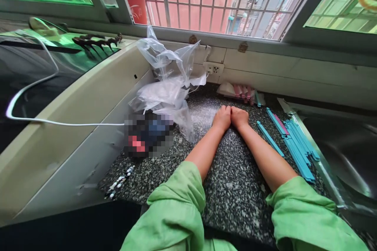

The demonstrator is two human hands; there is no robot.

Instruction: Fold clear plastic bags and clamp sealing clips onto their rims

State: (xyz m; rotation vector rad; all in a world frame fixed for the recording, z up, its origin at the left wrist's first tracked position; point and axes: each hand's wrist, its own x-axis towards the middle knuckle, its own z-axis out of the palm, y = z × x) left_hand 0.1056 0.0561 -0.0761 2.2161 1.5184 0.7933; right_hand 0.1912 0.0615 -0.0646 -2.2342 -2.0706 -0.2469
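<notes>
My left hand and my right hand rest close together above the speckled dark stone counter. Both have their fingers curled in, and their knuckles touch or nearly touch. Anything inside them is hidden from view. Right of my right hand lies a single long blue strip, like a bag sealing clip. Beyond it is a pile of blue clips with one pink clip among them. A clear plastic bag stands crumpled to the left of my left hand.
Behind my hands lies a packet of pink clips. A blurred-out dark object with a white cable sits left, near a beaded string. A metal sink borders the right; a wall socket is at the back.
</notes>
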